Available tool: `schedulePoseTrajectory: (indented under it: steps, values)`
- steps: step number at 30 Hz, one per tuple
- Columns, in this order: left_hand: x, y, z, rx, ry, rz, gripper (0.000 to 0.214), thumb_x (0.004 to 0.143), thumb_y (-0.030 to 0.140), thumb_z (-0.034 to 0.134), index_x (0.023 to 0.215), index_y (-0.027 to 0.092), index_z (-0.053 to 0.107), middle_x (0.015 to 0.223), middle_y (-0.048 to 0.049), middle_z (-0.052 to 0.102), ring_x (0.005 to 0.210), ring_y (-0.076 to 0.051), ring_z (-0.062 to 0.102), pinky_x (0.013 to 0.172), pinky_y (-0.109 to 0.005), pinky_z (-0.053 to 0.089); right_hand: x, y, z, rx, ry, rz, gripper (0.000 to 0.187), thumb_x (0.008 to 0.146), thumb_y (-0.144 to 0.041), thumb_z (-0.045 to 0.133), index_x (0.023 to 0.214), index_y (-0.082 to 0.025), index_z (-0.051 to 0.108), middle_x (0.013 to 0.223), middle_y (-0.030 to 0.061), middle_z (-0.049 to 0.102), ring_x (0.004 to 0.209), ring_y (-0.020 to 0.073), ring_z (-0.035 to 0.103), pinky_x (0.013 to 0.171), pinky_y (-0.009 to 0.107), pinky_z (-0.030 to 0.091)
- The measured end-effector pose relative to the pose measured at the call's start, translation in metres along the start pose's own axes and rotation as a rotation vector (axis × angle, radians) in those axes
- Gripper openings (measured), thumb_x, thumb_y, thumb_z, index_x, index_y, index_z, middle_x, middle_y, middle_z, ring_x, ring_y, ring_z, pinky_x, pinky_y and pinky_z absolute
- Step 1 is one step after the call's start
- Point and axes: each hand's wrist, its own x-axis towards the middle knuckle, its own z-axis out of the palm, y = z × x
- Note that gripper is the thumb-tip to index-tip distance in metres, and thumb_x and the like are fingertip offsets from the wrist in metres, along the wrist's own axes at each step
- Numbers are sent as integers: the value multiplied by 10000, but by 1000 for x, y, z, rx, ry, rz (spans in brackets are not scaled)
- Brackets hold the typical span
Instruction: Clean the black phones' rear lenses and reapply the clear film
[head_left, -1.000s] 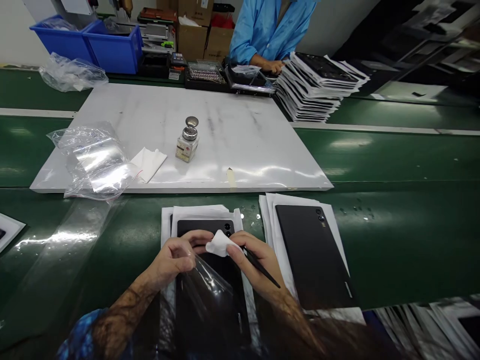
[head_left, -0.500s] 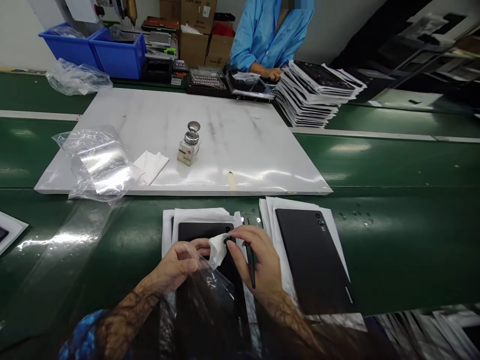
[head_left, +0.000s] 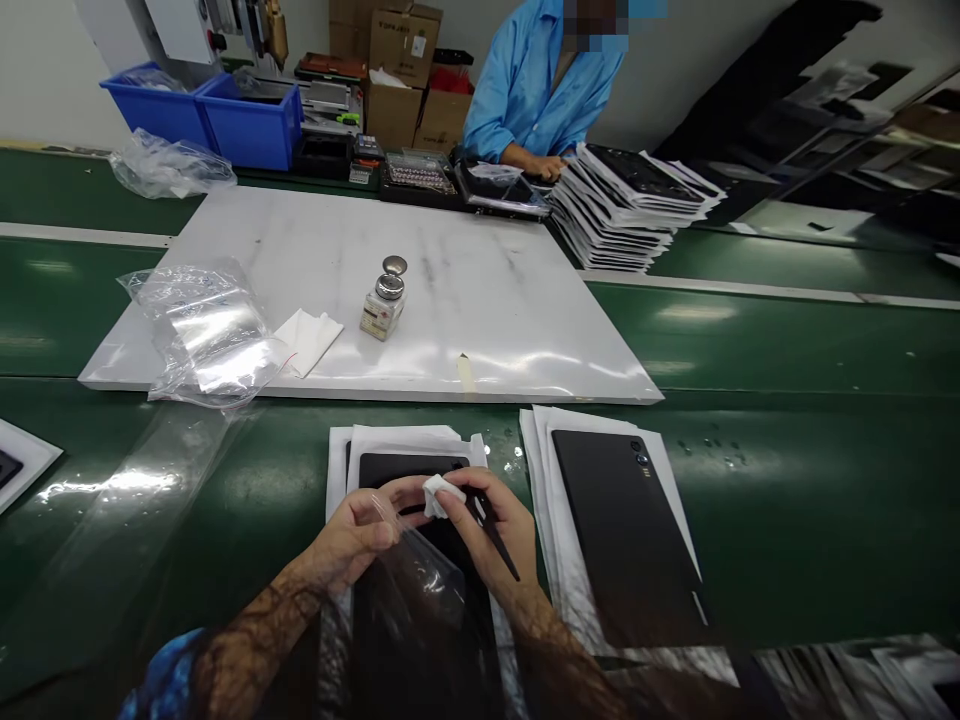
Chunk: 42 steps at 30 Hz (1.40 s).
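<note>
My left hand (head_left: 356, 535) is closed on a sheet of clear plastic film (head_left: 431, 572), which hangs down over a black tablet (head_left: 420, 650). The fingertips of that hand also reach the edge of a crumpled white tissue (head_left: 437, 493). My right hand (head_left: 504, 530) pinches the tissue between thumb and fingers. A slim black tool that looks like tweezers (head_left: 501, 548) lies across the same hand. Below both hands, the tablet rests back up on white sheets, its camera corner largely covered by my right hand. To the right lies a second black tablet (head_left: 626, 540) on white sheets.
A white board (head_left: 465, 290) carries a glass bottle with its metal lid up (head_left: 384, 305), a folded tissue (head_left: 309, 342) and a clear plastic bag (head_left: 214, 335). Behind it are blue bins (head_left: 251, 125), a stack of sheeted panels (head_left: 634, 215) and a co-worker in blue (head_left: 525, 100).
My right hand has shifted slightly left and now pinches the tissue, which is bunched smaller. The black tool has tilted from near upright to a slant. My left hand has barely moved.
</note>
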Motion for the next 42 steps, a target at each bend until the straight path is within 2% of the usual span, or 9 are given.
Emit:
schedulePoseTrajectory:
  steps: [4, 11, 16, 22, 26, 32, 34, 37, 42]
  values:
    - [4, -12, -4, -2, 86, 37, 411, 789, 591, 1225, 803, 271, 968, 1540, -150, 984, 1612, -510, 844, 1438, -713, 633, 17, -1, 1, 13, 29, 27, 325, 1084, -616, 977, 998, -312, 903, 824, 19, 856, 683, 268, 778, 614, 381, 679]
    - [10, -26, -9, -95, 160, 92, 391, 709, 557, 1269, 804, 304, 987, 1468, -126, 1011, 1538, -481, 898, 1456, -676, 633, 30, 10, 8, -183, 4, -441, 95, 1169, -347, 869, 1149, -383, 955, 1024, 45, 931, 904, 325, 899, 829, 500, 792]
    - [11, -28, -9, -138, 181, 104, 406, 751, 619, 1225, 873, 313, 988, 1449, -133, 1017, 1528, -486, 908, 1518, -739, 553, 27, 18, 2, -134, -94, -474, 345, 1122, -318, 890, 1385, -529, 962, 1157, 44, 971, 965, 377, 948, 823, 578, 848]
    - [12, -23, -15, -73, 131, 82, 367, 803, 616, 1184, 895, 319, 991, 1501, -138, 1005, 1591, -506, 868, 1479, -732, 590, 39, 14, -2, -137, -47, -382, 210, 1110, -360, 903, 1176, -546, 977, 1005, 28, 960, 820, 381, 919, 739, 576, 838]
    - [20, -27, -24, 71, 124, 61, 422, 734, 676, 1187, 841, 317, 993, 1459, -184, 999, 1421, -527, 925, 1314, -718, 697, 98, -2, 6, -150, 20, -366, 98, 1171, -459, 867, 1166, -394, 941, 945, 36, 908, 748, 321, 832, 693, 482, 753]
    - [33, -44, -30, 291, 175, 36, 660, 478, 873, 1179, 670, 314, 886, 1184, -231, 957, 1135, -522, 911, 1138, -736, 708, 242, -27, 56, -293, 27, -480, 165, 1167, -428, 844, 1107, -294, 920, 1106, 104, 915, 1043, 333, 833, 1031, 516, 732]
    - [36, -47, -31, 356, 180, 23, 665, 420, 885, 1181, 655, 339, 882, 1109, -222, 945, 1041, -501, 872, 1066, -739, 696, 273, -29, 74, -346, 10, -477, 151, 1149, -369, 851, 1042, -293, 927, 1135, 123, 916, 1109, 358, 829, 1038, 521, 716]
    - [37, -48, -30, 417, 185, 10, 648, 411, 914, 1162, 658, 380, 891, 1065, -203, 935, 970, -487, 831, 995, -748, 677, 292, -26, 89, -420, -37, -460, 181, 1140, -324, 854, 985, -290, 941, 1097, 124, 903, 1083, 355, 812, 960, 492, 700]
    - [35, -44, -23, 454, 172, 24, 658, 447, 971, 1131, 629, 391, 881, 1150, -184, 963, 1010, -487, 849, 1041, -743, 671, 290, -21, 91, -480, -94, -448, 174, 1156, -302, 854, 1038, -259, 975, 1091, 115, 886, 1071, 331, 816, 924, 457, 692]
